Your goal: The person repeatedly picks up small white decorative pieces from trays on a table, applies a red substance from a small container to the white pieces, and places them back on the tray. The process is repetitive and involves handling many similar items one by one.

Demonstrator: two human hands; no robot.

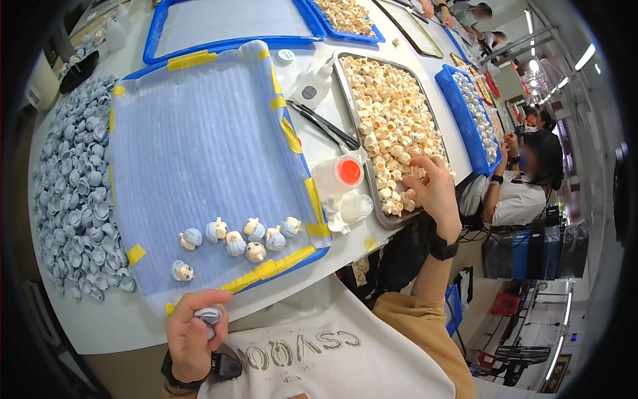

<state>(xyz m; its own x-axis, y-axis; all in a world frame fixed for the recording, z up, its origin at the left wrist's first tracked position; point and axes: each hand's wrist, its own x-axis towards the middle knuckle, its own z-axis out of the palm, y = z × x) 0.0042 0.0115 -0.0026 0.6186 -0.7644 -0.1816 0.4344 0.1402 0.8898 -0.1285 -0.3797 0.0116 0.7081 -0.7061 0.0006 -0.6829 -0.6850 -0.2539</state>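
My left hand (197, 336) is closed around a grey-blue doll hair piece (209, 315) near the front edge of the table. My right hand (434, 189) reaches into a metal tray (383, 216), thumb and forefinger apart among the cream doll face pieces (392, 113) heaped there. In front of me a blue tray is lined with a translucent bluish sheet (199, 146), taped down in yellow. Several small doll heads (255, 251) with grey-blue hair lie near its front edge. A big pile of grey-blue hair pieces (76, 199) covers the table's left side.
Between the trays are a white squeeze bottle (315, 86), black tweezers (325, 125), a cup with a red-orange centre (348, 171) and a small clear cup (357, 207). Farther back stand blue trays (151, 40). At right, another person (522, 193) sits beside a filled blue tray (492, 163).
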